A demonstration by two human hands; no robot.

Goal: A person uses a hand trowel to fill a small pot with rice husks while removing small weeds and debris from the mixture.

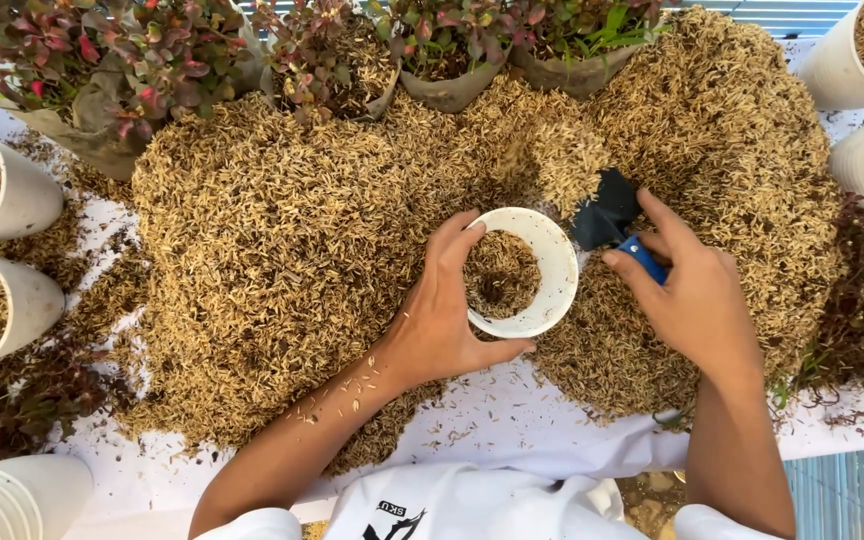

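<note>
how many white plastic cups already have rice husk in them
4 in view: the white plastic cup gripped by the left hand, two filled cups at the left edge, and one at top right. Others may lie outside the frame.

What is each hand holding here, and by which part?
The left hand holds a white plastic cup by its rim and side. The right hand holds a small trowel by its blue handle, tipping rice husks into the cup.
</note>
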